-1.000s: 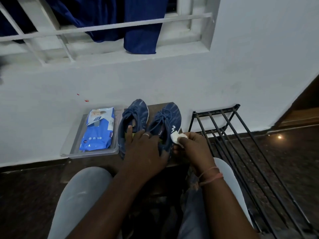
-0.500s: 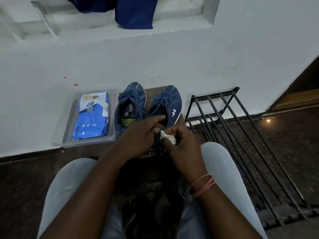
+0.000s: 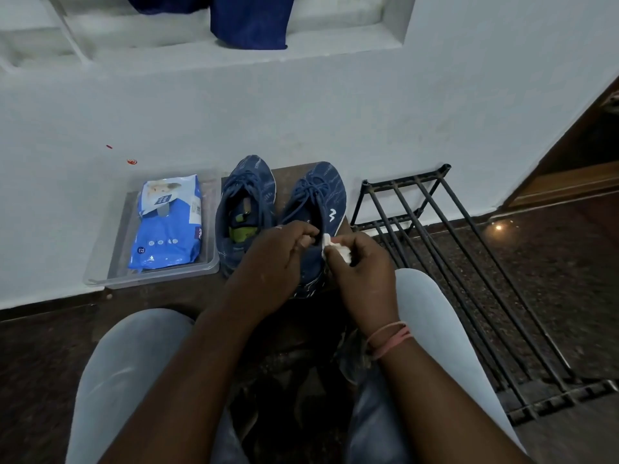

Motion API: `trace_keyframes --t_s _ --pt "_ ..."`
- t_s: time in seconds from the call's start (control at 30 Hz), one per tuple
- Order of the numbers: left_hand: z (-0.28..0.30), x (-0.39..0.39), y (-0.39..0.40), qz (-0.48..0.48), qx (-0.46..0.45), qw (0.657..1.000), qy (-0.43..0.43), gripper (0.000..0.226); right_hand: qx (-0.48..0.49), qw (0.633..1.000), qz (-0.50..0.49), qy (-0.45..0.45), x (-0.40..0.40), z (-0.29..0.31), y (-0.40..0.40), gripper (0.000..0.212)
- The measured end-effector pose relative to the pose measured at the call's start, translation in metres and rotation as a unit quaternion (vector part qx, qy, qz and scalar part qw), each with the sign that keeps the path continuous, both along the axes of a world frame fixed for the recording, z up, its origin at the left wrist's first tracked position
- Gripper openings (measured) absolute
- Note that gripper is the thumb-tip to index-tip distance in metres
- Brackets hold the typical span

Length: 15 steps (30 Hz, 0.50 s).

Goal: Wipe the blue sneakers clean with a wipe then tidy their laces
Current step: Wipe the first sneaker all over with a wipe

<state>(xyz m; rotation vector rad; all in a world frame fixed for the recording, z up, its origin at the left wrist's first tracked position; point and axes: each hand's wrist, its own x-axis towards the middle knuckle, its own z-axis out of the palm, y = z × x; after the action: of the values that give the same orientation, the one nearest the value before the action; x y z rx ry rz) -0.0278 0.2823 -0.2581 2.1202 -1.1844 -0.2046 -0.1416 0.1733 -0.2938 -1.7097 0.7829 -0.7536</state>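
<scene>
Two blue sneakers are set side by side on a low stand against the wall, toes toward the wall. The right sneaker is gripped at its collar by the left hand, fingers curled over the rim. A crumpled white wipe is pinched in the curled fingers of the right hand and pressed against the collar's outer side. The left sneaker is untouched. A wipes pack lies in a clear tray just beside it.
</scene>
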Motion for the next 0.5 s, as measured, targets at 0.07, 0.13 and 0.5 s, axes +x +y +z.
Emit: trace_keyframes --t_s 0.07,0.13,0.5 --pt "-0.002 0.001 0.002 -0.012 0.008 1.0 0.014 0.031 -0.046 0.998 0.05 -0.004 -0.001 0.003 0.007 0.005" --pt "-0.004 0.003 0.004 -0.008 -0.001 1.0 0.028 0.034 -0.081 0.994 0.075 0.004 -0.002 0.006 0.018 0.006" --pt "-0.01 0.002 0.006 0.046 -0.115 0.981 0.149 0.031 -0.127 0.992 0.013 -0.01 0.005 -0.001 0.029 0.007"
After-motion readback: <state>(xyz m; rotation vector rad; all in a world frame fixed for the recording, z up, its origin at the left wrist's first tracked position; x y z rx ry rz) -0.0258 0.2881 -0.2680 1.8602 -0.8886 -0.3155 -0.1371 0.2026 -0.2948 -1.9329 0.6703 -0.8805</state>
